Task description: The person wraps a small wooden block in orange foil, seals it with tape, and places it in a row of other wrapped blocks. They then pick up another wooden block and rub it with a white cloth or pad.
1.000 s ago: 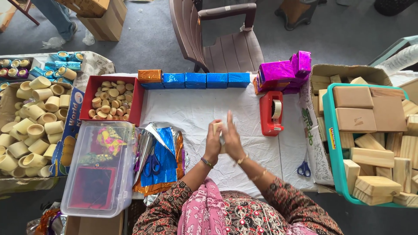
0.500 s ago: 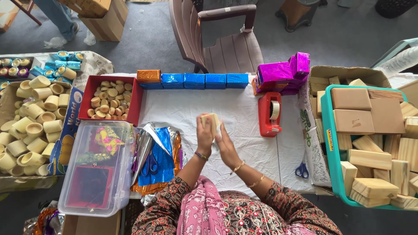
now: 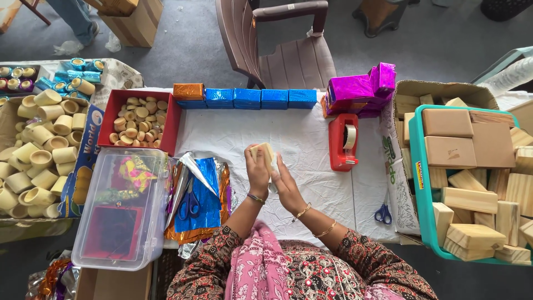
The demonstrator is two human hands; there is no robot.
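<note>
Both hands are sitting lower now than a second ago; left hand [image 3: 258, 172] is gripping the small pale wooden block [image 3: 262, 152] above the white-covered surface [image 3: 233, 136], right hand [image 3: 287, 186] lying flat against it. Loose grip, so it might be slipping out.

We are raising both forearms side by side in front of our body. Our left hand [image 3: 257, 171] is curling its fingers upward in a grip, while our right hand [image 3: 287, 180] is pressing flat against it, palm turned leftward.
</note>
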